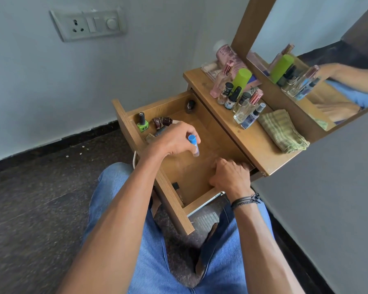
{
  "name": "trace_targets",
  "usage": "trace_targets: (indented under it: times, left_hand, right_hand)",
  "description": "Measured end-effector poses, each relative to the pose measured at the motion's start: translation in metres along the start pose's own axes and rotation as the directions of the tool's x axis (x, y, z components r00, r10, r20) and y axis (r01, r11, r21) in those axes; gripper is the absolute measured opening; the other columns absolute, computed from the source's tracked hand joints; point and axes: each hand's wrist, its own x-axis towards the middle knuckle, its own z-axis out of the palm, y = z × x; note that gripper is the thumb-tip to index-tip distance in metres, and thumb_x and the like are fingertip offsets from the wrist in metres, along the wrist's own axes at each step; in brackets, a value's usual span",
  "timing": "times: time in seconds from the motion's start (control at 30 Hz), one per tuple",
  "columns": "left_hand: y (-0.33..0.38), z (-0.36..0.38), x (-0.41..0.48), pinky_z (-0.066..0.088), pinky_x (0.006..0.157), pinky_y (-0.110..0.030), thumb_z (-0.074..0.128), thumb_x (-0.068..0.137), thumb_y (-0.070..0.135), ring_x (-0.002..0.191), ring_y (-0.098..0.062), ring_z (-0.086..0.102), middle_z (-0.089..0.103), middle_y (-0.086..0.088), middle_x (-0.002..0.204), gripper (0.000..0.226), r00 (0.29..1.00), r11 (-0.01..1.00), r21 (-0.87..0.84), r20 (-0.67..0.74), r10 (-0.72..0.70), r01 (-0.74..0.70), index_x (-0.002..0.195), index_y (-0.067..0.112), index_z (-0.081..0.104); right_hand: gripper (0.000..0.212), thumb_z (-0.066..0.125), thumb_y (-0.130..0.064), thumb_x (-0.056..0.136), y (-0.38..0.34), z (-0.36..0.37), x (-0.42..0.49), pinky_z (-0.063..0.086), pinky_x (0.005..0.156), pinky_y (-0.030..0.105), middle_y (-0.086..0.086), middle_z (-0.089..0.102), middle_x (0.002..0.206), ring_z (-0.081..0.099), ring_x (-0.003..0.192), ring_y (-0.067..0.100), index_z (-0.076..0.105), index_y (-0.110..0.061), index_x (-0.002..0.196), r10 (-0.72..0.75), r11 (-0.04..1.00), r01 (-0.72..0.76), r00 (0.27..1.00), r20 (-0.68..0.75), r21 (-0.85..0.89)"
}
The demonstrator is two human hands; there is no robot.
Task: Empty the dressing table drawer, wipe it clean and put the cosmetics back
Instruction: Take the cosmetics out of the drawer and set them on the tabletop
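Matt wood drawer (200, 175) — woven cloth (283, 130), glass bottles (243, 110)

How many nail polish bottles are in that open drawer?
4: a green bottle in the left corner, two dark red bottles beside it, and a dark bottle in the far corner. The left hand may hide more.

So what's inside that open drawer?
The drawer holds a green polish bottle, dark red bottles, a dark corner bottle and a slim tube. The left hand, holding a blue-capped tube, and right hand hide some floor.
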Motion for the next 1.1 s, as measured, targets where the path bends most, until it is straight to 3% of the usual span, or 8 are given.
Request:
trace_targets:
  times: [0.2, 0.4, 0.57, 0.7, 0.77, 0.83, 0.9, 1.1]
  left_hand:
    - [0.007, -0.007, -0.001, 0.056, 0.088, -0.033, 0.086, 0.075, 0.02, 0.095, -0.002, 0.064, 0.067, 0.008, 0.111, 0.033, 0.973, 0.965, -0.248, -0.231, 0.025, -0.084, 0.101, 0.028, 0.067]
    - [0.016, -0.004, -0.004, 0.054, 0.097, -0.047, 0.085, 0.068, 0.024, 0.112, -0.011, 0.063, 0.068, 0.015, 0.105, 0.033, 0.915, 0.875, -0.452, -0.402, -0.026, -0.174, 0.094, 0.033, 0.067]
    - [0.018, 0.001, -0.001, 0.059, 0.089, -0.043, 0.083, 0.069, 0.018, 0.102, -0.018, 0.07, 0.069, 0.0, 0.112, 0.044, 0.885, 0.795, -0.551, -0.463, -0.038, -0.255, 0.108, 0.029, 0.065]
    - [0.025, 0.005, 0.0, 0.059, 0.081, -0.029, 0.078, 0.081, 0.0, 0.096, -0.017, 0.072, 0.07, -0.011, 0.108, 0.04, 0.879, 0.701, -0.64, -0.476, -0.04, -0.314, 0.116, 0.014, 0.063]
    - [0.029, 0.009, 0.0, 0.058, 0.078, -0.026, 0.074, 0.085, -0.002, 0.095, -0.018, 0.073, 0.072, -0.013, 0.104, 0.037, 0.884, 0.654, -0.686, -0.464, -0.056, -0.319, 0.118, 0.01, 0.064]
    - [0.032, 0.014, 0.0, 0.057, 0.078, -0.023, 0.072, 0.087, -0.001, 0.096, -0.018, 0.073, 0.074, -0.013, 0.103, 0.038, 0.895, 0.635, -0.708, -0.442, -0.057, -0.309, 0.122, 0.011, 0.063]
    - [0.035, 0.019, 0.0, 0.057, 0.082, -0.026, 0.068, 0.09, 0.0, 0.1, -0.021, 0.073, 0.076, -0.012, 0.102, 0.039, 0.91, 0.605, -0.736, -0.413, -0.044, -0.304, 0.127, 0.013, 0.06]
    - [0.037, 0.023, 0.0, 0.062, 0.082, -0.04, 0.059, 0.1, 0.008, 0.097, -0.028, 0.073, 0.072, -0.01, 0.11, 0.042, 0.937, 0.57, -0.771, -0.349, -0.008, -0.282, 0.139, 0.021, 0.049]
  right_hand:
    - [0.043, 0.066, -0.056, 0.087, 0.004, 0.006, 0.005, 0.034, 0.107, 0.04, 0.001, 0.067, 0.112, 0.065, 0.106, 0.02, 0.061, -0.028, 0.119, -0.003, 1.0, 0.003, 1.0, -0.02, -0.009]
    - [0.04, 0.075, -0.041, 0.081, 0.003, 0.003, 0.002, 0.035, 0.103, 0.045, -0.003, 0.056, 0.101, 0.063, 0.096, 0.022, 0.058, -0.027, 0.114, -0.044, 0.996, 0.045, 0.999, -0.026, 0.073]
    - [0.034, 0.076, -0.042, 0.083, 0.01, 0.004, -0.011, 0.043, 0.087, 0.035, -0.006, 0.053, 0.113, 0.051, 0.102, 0.022, 0.063, -0.032, 0.113, -0.106, 0.915, 0.199, 0.958, -0.266, 0.351]
    - [0.031, 0.088, -0.034, 0.074, 0.028, -0.021, -0.017, 0.049, 0.088, 0.022, -0.009, 0.058, 0.114, 0.059, 0.108, 0.015, 0.07, -0.033, 0.099, -0.018, 0.577, 0.339, 0.915, -0.404, 0.743]
    - [0.031, 0.092, -0.019, 0.07, 0.036, -0.033, -0.018, 0.047, 0.091, 0.02, -0.002, 0.066, 0.113, 0.062, 0.11, 0.014, 0.074, -0.026, 0.095, 0.042, 0.202, 0.341, 0.933, -0.356, 0.918]
    - [0.037, 0.09, -0.005, 0.067, 0.041, -0.037, -0.018, 0.052, 0.092, 0.034, 0.008, 0.069, 0.106, 0.066, 0.104, 0.025, 0.074, -0.019, 0.097, -0.015, -0.243, 0.261, 0.962, -0.273, 0.934]
    - [0.047, 0.088, 0.002, 0.064, 0.042, -0.035, -0.017, 0.057, 0.089, 0.036, 0.012, 0.068, 0.103, 0.07, 0.096, 0.028, 0.07, -0.011, 0.105, -0.089, -0.511, 0.138, 0.973, -0.212, 0.848]
    - [0.071, 0.097, -0.003, 0.053, 0.042, -0.031, -0.018, 0.06, 0.091, 0.032, 0.013, 0.067, 0.116, 0.064, 0.11, 0.033, 0.067, -0.007, 0.117, -0.144, -0.689, 0.051, 0.968, -0.205, 0.723]
